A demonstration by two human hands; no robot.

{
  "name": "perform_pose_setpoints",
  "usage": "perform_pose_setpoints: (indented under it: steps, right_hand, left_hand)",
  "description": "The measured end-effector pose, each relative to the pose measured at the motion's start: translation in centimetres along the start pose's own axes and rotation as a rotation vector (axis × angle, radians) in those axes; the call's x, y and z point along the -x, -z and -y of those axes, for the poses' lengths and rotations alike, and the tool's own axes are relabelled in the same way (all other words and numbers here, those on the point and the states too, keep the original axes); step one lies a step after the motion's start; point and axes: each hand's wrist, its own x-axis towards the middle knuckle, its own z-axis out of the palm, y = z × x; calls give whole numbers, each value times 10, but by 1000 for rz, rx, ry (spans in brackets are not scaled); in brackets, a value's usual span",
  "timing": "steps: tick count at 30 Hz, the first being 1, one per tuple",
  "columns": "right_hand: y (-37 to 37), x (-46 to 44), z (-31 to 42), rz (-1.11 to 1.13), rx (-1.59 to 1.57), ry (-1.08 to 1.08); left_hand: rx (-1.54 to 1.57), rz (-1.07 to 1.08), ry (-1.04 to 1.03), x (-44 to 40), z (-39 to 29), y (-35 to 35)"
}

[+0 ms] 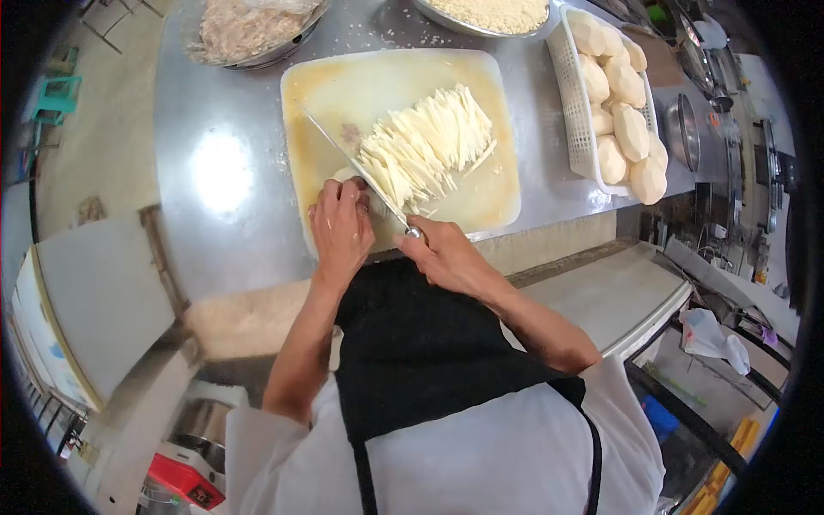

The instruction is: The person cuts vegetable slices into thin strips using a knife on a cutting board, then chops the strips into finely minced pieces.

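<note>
My right hand point(451, 255) grips the handle of a kitchen knife point(384, 197), its long blade slanting up and left across the cutting board point(378, 73). Curled fingers of my left hand point(341, 219) press a pale piece of peeled root vegetable point(346, 173) to the board, right beside the blade. Most of that piece is hidden under the fingers and knife. On the blade's other side lies a heap of thin pale vegetable strips point(433, 142), spread toward the board's right side. A small pinkish patch point(350, 133) shows near the blade.
A white plastic basket point(573, 112) of several peeled root vegetables point(631, 129) stands right of the board on the metal table point(227, 240). At the back are a bowl of pale shredded food point(249, 34) and a bowl of yellowish crumbs point(493, 13). A metal bowl point(684, 133) sits far right.
</note>
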Motion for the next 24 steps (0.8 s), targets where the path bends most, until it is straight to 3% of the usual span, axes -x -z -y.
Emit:
perform_pose_setpoints:
  steps: [3,6,12,15,18,24]
  right_hand:
    - [2,25,16,-38,-5,33]
    - [-15,-13,-32,-140,80,243]
    - [1,-12,-37,-91,-11,79]
    - [11,-13,-34,-69,-21,18]
    - [10,-15,-42,-179,72,202]
    - [9,-14,-39,-133,82,99]
  left_hand:
    - [7,-36,7,1,-2,-2]
    - [-19,10,23,3,4,-4]
    - [148,-1,-116,17,5,10]
    - [170,81,-88,15,10,7]
    - [181,45,-98,9,11,-1]
    - [262,-9,-70,4,13,-2]
